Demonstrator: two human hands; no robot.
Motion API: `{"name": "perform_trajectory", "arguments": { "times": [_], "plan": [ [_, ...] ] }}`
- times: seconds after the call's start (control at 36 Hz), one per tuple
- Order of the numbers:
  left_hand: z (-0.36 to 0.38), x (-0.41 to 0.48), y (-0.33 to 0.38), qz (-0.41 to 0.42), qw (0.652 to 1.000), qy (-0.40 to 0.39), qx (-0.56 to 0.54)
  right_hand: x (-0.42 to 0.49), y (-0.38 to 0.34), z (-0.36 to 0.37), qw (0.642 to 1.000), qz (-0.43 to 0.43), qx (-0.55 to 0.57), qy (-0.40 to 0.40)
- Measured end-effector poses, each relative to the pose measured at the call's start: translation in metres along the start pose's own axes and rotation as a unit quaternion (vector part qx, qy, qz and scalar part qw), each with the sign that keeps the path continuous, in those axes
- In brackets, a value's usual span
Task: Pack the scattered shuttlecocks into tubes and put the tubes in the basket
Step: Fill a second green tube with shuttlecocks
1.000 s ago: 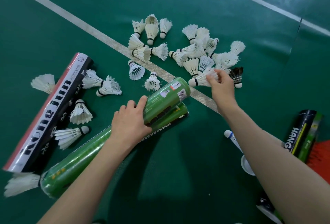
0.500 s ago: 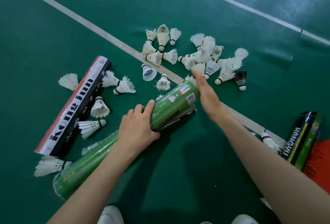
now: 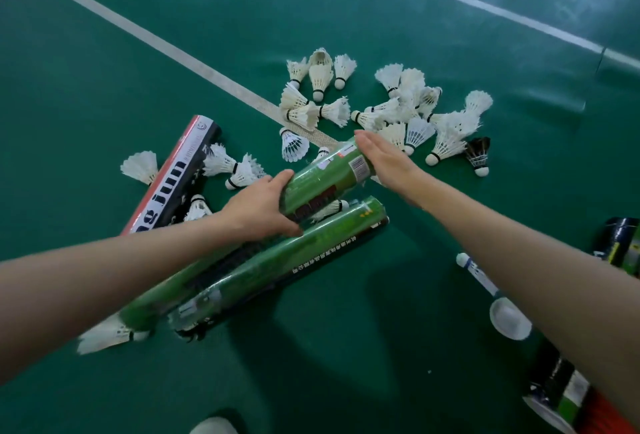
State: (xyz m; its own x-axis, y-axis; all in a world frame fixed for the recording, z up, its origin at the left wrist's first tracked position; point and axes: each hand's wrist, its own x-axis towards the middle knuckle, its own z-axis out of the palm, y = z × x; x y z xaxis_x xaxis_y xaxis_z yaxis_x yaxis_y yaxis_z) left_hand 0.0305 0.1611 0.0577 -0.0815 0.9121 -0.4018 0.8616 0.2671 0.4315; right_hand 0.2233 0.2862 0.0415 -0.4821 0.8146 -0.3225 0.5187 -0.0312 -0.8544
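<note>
Floor: a dark green sports floor (image 3: 381, 347) with a white painted line (image 3: 149, 38) running across it.

Left hand: the left hand (image 3: 259, 208) held a shiny green tube (image 3: 322, 180) near its middle. Its fingers (image 3: 277, 180) were curled round the tube.

Right hand: the right hand (image 3: 384, 160) was flat against the far end of that tube. Its fingers (image 3: 367, 141) were straight and held nothing.

Held tube: it was tilted, with the far end up off the floor. A white shuttlecock (image 3: 104, 336) lay at its near end.

Second tube: another green tube (image 3: 287, 264) lay on the floor just beside the held one.

Big tube: a long black, white and red tube (image 3: 173, 174) lay to the left, with a few white shuttlecocks around it.

Loose shuttlecocks: a heap of white feather shuttlecocks (image 3: 412, 111) lay on the floor past the hands, by the white line. One black shuttlecock (image 3: 479, 153) lay at the heap's right edge.

Lid: a round white lid (image 3: 509, 322) lay on the floor under the right arm.

Right side: dark tubes (image 3: 623, 243) lay at the right edge.

Basket: a corner of an orange basket (image 3: 602, 413) showed at the bottom right, with a black tube (image 3: 561, 388) touching it. I could not tell what was inside.
</note>
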Motion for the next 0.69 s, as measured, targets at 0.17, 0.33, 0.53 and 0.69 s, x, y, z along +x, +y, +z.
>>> {"name": "perform_trajectory", "arguments": {
  "times": [0.17, 0.33, 0.53, 0.69],
  "plan": [
    [0.001, 0.038, 0.014, -0.002, 1.000, -0.006, 0.003, 0.029, 0.013, -0.018, 0.997, 0.021, 0.026, 0.063],
    [0.004, 0.085, 0.019, -0.010, 1.000, -0.001, 0.021, 0.065, 0.035, -0.043, 0.985, 0.039, -0.013, 0.168],
    [0.006, 0.128, 0.018, -0.034, 0.997, 0.026, 0.070, 0.107, 0.068, -0.070, 0.978, 0.034, -0.032, 0.203],
    [0.005, 0.144, 0.027, -0.045, 0.996, 0.038, 0.070, 0.130, 0.100, -0.084, 0.928, 0.006, -0.363, 0.084]
  ]
}}
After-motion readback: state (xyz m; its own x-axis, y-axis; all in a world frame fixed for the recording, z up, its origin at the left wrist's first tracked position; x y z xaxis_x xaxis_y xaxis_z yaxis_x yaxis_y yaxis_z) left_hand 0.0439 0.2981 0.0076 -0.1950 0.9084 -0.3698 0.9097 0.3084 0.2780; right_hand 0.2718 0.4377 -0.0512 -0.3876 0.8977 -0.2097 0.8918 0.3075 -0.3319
